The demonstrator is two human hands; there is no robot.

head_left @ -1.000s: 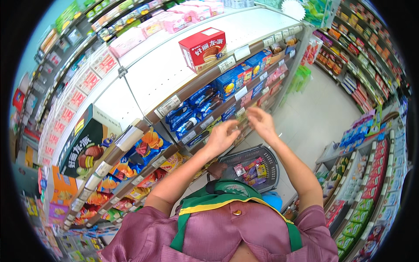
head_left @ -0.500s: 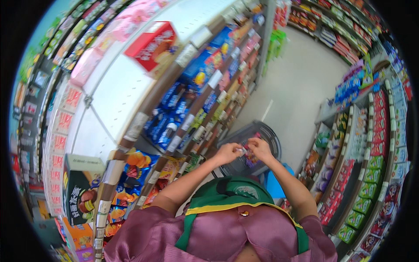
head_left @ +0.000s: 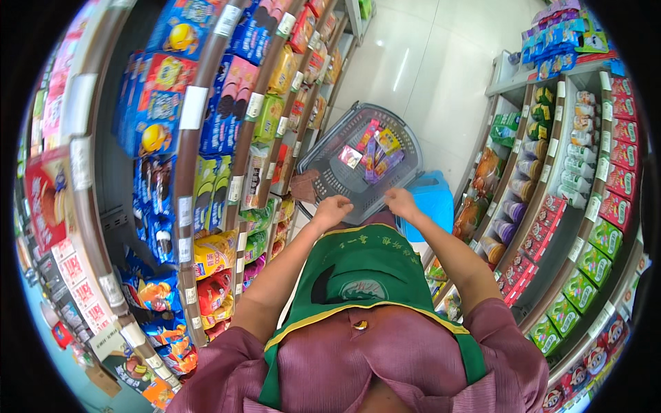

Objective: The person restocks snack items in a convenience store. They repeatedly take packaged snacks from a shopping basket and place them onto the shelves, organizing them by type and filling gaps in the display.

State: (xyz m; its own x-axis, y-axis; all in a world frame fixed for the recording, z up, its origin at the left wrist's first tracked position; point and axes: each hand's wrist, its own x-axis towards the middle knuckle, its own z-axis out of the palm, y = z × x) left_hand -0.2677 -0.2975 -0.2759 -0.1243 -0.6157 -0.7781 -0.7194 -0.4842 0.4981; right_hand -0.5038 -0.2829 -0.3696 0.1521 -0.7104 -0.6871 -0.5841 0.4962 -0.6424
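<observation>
A grey plastic shopping basket (head_left: 323, 184) stands on the floor in front of me. Inside lie several small packets: a purple one (head_left: 370, 151), a yellow one (head_left: 390, 140) and a white-and-pink square one (head_left: 350, 156). My left hand (head_left: 334, 209) is over the basket's near left rim, fingers curled in. Opposite it, at the near right rim, my right hand (head_left: 401, 204) has its fingers bent and close together. Anything within either hand is too small or hidden to make out. A blue container (head_left: 434, 206) stands right of the basket.
Shelves on the left hold blue biscuit boxes (head_left: 165, 96) and snack bags (head_left: 213, 255). On the right, shelves carry red boxes (head_left: 615, 172), green boxes (head_left: 580, 283) and small jars (head_left: 530, 168). Pale tiled floor (head_left: 406, 55) runs ahead between them.
My view has shifted, bringing the basket into clearer sight. My hands, formerly close together over the packets, are now farther apart near the rim. The whitish thing at my left fingers no longer shows there.
</observation>
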